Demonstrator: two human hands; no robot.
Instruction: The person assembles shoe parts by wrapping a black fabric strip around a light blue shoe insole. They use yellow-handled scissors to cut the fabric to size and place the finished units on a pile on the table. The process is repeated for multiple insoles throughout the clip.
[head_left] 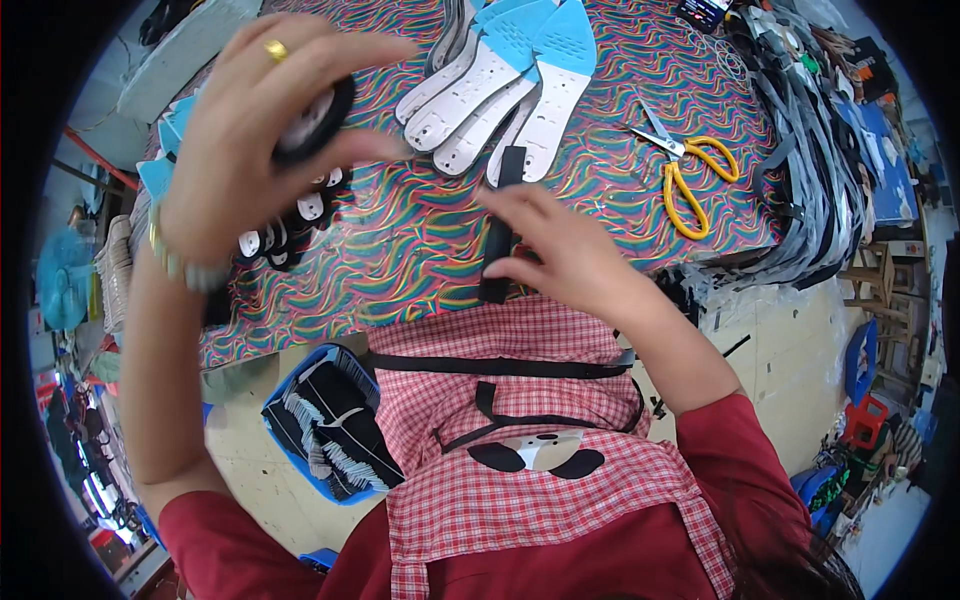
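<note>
My left hand (255, 120), wearing a gold ring and a bead bracelet, is raised over the table's left side and smeared by motion. Its thumb and a finger stretch apart, while a round black roll (335, 120) with a pale middle sits within its grasp; the other fingers are hidden. My right hand (555, 240) rests over a flat black strip (496, 262), thumb and fingers spread apart across it. The strip's upper end meets the fanned white-and-blue sole-shaped pieces (480, 100). Yellow-handled scissors (684, 150) lie open to the right of them.
A wavy multicoloured cloth (390, 270) covers the table. Smaller white-and-black pieces (312, 205) lie below my left hand. Black and grey strips (815, 190) hang over the right edge. On the floor stands a blue basket (275, 400) holding dark fringed material.
</note>
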